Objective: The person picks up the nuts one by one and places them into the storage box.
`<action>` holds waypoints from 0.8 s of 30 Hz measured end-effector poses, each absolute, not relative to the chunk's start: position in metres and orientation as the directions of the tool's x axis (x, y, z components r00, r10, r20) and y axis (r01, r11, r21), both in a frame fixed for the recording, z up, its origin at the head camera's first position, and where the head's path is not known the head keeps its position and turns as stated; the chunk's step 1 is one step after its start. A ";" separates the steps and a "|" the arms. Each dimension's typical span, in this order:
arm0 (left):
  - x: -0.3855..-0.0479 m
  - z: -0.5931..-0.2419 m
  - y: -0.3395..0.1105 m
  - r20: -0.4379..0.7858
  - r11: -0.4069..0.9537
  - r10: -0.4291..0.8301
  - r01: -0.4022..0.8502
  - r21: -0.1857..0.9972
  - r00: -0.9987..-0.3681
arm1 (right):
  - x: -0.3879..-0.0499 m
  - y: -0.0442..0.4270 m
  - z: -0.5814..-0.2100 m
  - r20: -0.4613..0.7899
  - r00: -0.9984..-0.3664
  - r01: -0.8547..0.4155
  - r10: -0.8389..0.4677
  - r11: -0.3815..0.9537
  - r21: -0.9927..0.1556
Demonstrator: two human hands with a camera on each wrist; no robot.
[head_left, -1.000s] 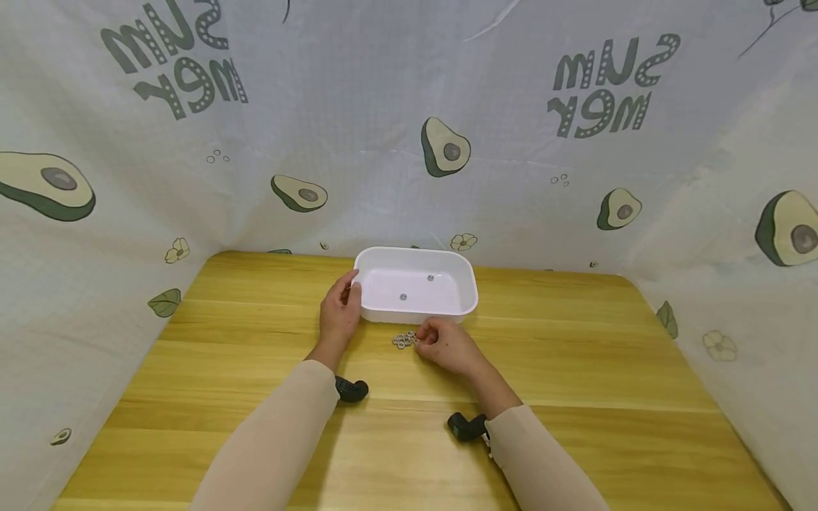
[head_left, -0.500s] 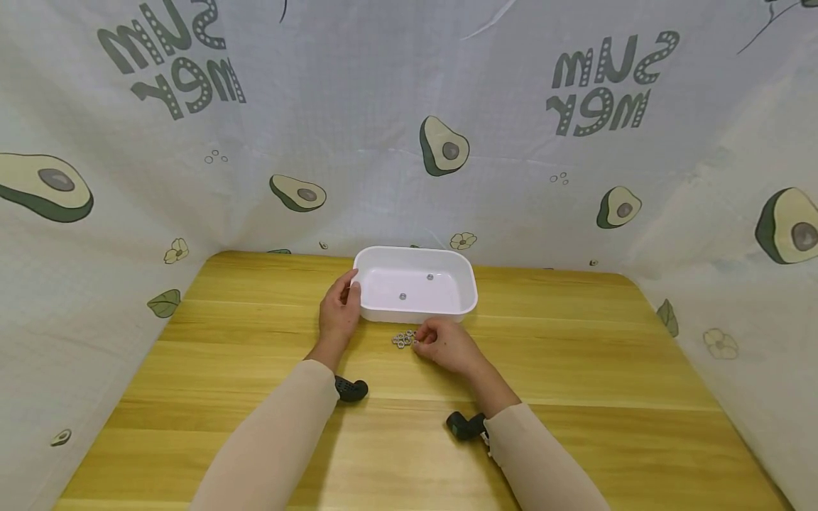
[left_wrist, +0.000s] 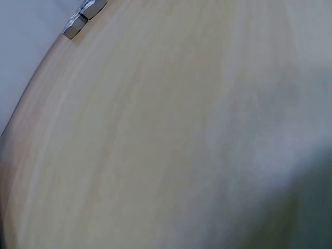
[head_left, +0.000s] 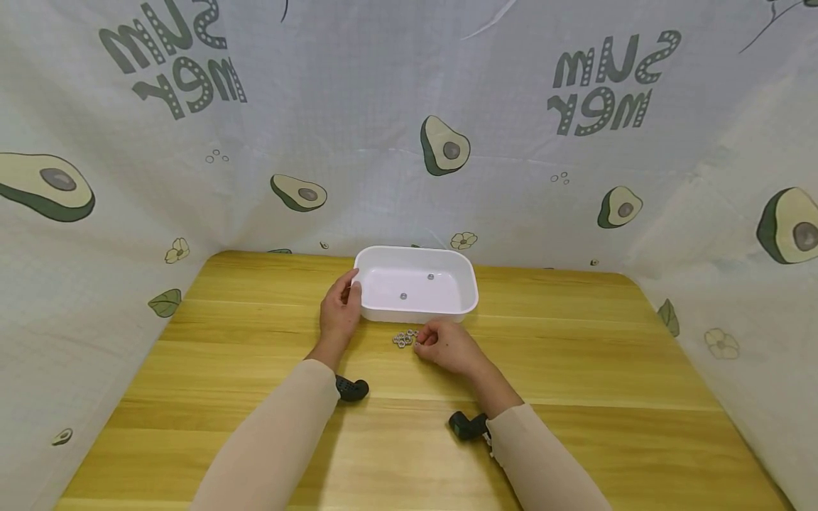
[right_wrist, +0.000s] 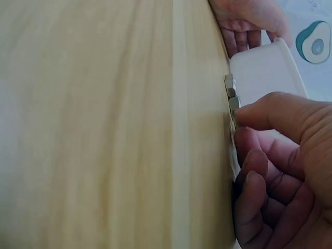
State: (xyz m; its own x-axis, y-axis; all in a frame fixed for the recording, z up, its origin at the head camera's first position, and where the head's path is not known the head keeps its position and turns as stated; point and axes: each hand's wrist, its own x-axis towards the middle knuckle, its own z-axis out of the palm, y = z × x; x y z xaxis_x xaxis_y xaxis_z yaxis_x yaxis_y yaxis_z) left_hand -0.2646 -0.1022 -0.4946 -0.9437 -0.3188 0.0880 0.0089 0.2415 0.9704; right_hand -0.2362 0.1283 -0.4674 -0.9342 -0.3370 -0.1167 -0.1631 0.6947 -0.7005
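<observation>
My left hand [head_left: 339,311] holds the left end of a white rectangular plastic tray [head_left: 409,316], with its thumb at the near side and fingers on the rim. Two metal hex nuts [head_left: 403,296] lie apart on the tray's floor. In front of the tray, a small cluster of nuts [head_left: 402,340] lies on the wooden table. My right hand [head_left: 447,346] is at the cluster's right side, thumb and forefinger pinching a nut largely hidden by the fingertips. The right wrist view shows the thumb [right_wrist: 270,111] beside several nuts, with the other fingers curled.
The wooden table [head_left: 575,355] carries the tray near its back edge. A white curtain [head_left: 383,106] printed with avocados hangs behind and at the sides. Black wrist devices [head_left: 351,389] sit below both hands, close over the table.
Both hands stay almost where they were. The right fingertips shift slightly at the edge of the nut cluster; the tray and the two nuts inside have not moved.
</observation>
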 end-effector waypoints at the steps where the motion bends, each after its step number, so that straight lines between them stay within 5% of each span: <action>1: -0.265 -0.494 -0.102 0.088 0.241 -0.318 0.009 0.970 -0.944 | -0.236 0.129 -0.467 -0.118 -0.934 -0.163 -0.338 0.694 -0.702; 24: -0.263 -0.494 -0.102 0.079 0.230 -0.312 0.005 0.973 -0.947 | -0.230 0.126 -0.423 -0.050 -0.947 -0.194 -0.316 0.691 -0.697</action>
